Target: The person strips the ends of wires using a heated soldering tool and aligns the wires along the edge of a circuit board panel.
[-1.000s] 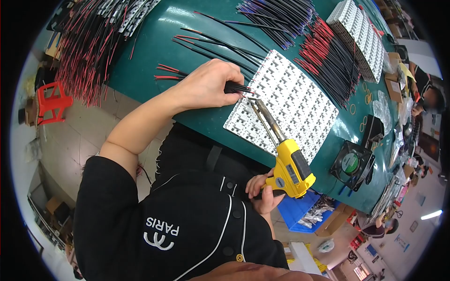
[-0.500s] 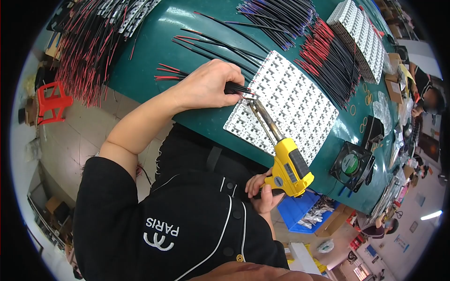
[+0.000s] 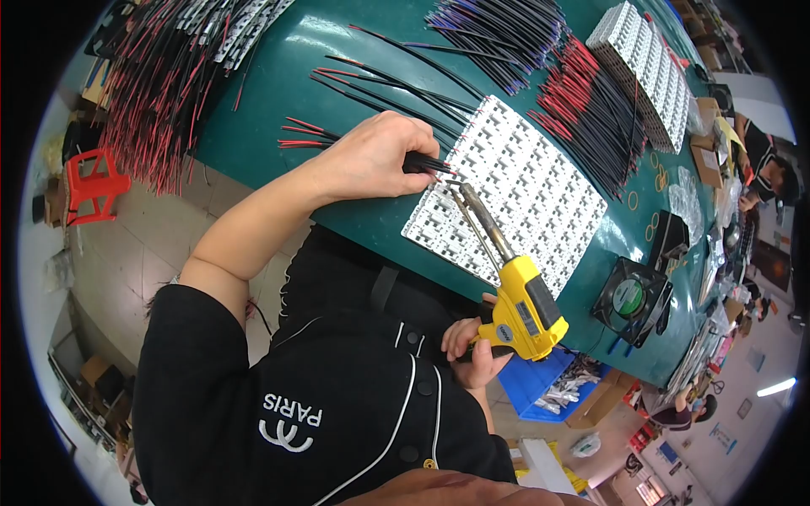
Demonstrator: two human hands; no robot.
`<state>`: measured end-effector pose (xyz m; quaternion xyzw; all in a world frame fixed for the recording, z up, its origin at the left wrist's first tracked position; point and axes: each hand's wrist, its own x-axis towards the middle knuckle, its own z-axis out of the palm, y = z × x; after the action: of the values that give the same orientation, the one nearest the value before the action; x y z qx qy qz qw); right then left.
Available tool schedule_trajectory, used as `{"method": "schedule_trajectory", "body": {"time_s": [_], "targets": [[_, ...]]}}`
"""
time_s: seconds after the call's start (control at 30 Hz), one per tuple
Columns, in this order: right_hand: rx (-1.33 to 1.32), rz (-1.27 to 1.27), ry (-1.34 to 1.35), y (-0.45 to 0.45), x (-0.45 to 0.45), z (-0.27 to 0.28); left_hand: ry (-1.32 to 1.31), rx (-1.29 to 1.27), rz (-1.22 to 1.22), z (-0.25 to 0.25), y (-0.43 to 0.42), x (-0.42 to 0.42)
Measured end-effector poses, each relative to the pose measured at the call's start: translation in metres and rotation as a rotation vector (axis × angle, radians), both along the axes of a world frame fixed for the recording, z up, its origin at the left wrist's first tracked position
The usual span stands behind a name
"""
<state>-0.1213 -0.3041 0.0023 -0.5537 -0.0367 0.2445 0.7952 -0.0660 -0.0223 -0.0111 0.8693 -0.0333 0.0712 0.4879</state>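
Note:
My left hand (image 3: 384,156) pinches a bundle of black wires (image 3: 426,164) with red tips at the left edge of a white board panel (image 3: 527,190). Several black wires are attached along the panel's upper left edge. In my right hand (image 3: 472,347) is a yellow soldering gun (image 3: 527,308), gripped by its handle. The gun's metal tip rests at or just above the panel's edge, beside the wire ends; actual contact is too small to tell.
Loose wire piles (image 3: 582,101) and a stack of white panels (image 3: 645,76) lie beyond the panel. More wires (image 3: 156,101) hang off the table (image 3: 270,110) at left. A black fan (image 3: 631,297) stands right, above a blue bin (image 3: 531,384). Co-workers are at far right.
The soldering gun's body has dipped slightly toward me, and its tip has shifted a little at the panel's edge. My left hand stays on the wires.

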Motion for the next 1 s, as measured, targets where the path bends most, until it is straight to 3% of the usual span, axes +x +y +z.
{"method": "schedule_trajectory", "body": {"time_s": [0.43, 0.53, 1.0], "targets": [[-0.025, -0.003, -0.005, -0.0031, -0.002, 0.0, 0.014, -0.006, -0.044, 0.0023, 0.0027, -0.0006], [-0.015, 0.006, -0.001, -0.0059, -0.004, -0.0037, 0.119, 0.006, -0.06, 0.0079, 0.0043, -0.0002], [-0.034, 0.009, 0.025, -0.0041, -0.0035, -0.0026, 0.074, 0.039, -0.09, 0.0037, 0.0055, 0.0003]]}}
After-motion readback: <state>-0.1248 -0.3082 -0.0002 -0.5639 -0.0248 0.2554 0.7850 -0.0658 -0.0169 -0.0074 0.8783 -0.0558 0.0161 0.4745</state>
